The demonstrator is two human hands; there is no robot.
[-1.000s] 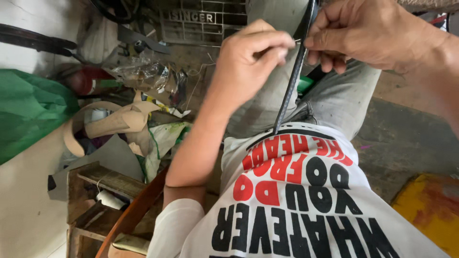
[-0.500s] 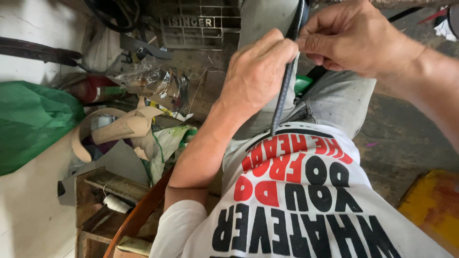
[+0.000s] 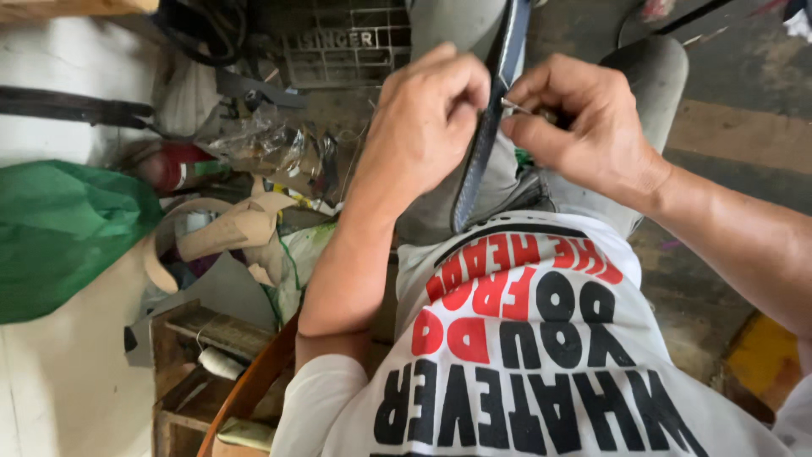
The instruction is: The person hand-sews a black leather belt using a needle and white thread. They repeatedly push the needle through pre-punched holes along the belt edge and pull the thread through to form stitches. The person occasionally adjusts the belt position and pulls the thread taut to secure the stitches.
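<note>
Left hand (image 3: pixel 423 127) fingers pinch dark strap (image 3: pixel 478 161); right hand (image 3: pixel 584 127) fingers grip small metal tool (image 3: pixel 518 106), mostly hidden.

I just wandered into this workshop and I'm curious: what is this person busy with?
A seated person is working on a dark strap that hangs between their knees. The left hand pinches the strap's edge, while the right hand holds a small metal tool against it. To their left lie a green bag, scraps of tan material and a wooden crate.
</note>
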